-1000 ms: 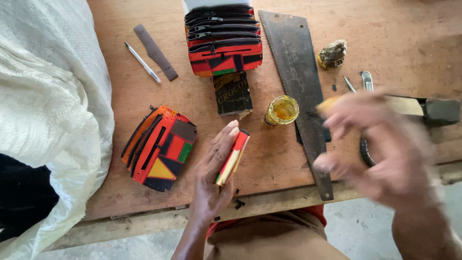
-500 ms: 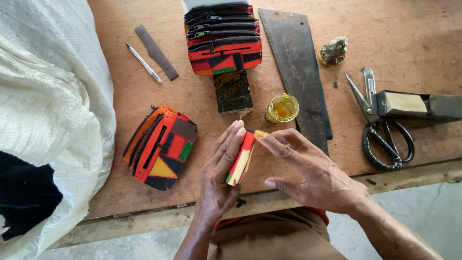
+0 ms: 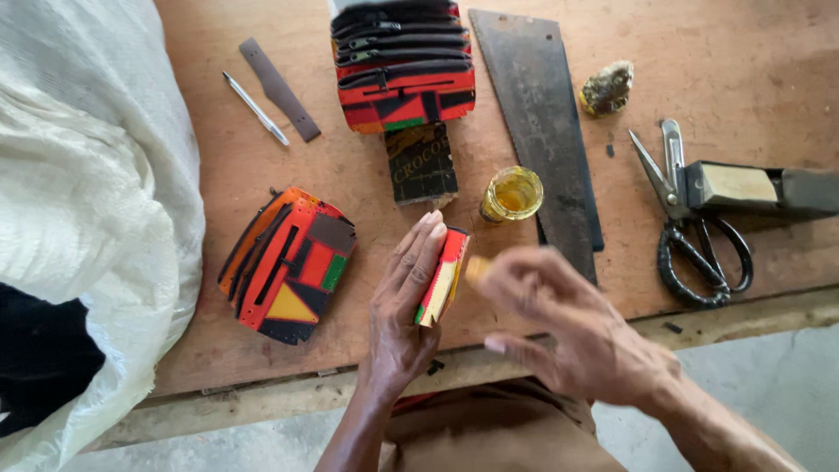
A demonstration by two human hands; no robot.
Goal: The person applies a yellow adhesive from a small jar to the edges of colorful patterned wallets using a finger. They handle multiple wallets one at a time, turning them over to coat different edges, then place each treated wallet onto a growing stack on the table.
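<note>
Hands meet over the near edge of the desk [image 3: 699, 52]. My left hand [image 3: 404, 306] has its grip clamped on a small flat piece [image 3: 442, 276], red and yellow with a bit of green, held up on its edge. The fingers [image 3: 424, 249] lie straight along its far side.

My right hand [image 3: 568, 323] is blurry, so it is moving fast. A second ago it was off by the scissors [image 3: 695, 236]. Half a second ago it came in beside the piece. Now its fingertips pinch something small and yellowish [image 3: 476, 267] right against the top corner of the piece. I cannot tell what that small thing is. The grip looks closed on it.

Just past the grip, a little way up the desk, stands a small jar [image 3: 512, 193] of yellow stuff, open on top. To me, the right hand looks busy rubbing or dabbing along the edge of the piece.

To the left of the grip lies a fan of the same bright pieces [image 3: 288, 267]. Further up sits a neat stack [image 3: 404, 65] of them, with a dark block [image 3: 421, 163] in front. A saw blade [image 3: 544, 131] lies to the right of the jar. A big white sack [image 3: 87, 201] fills the far left.
</note>
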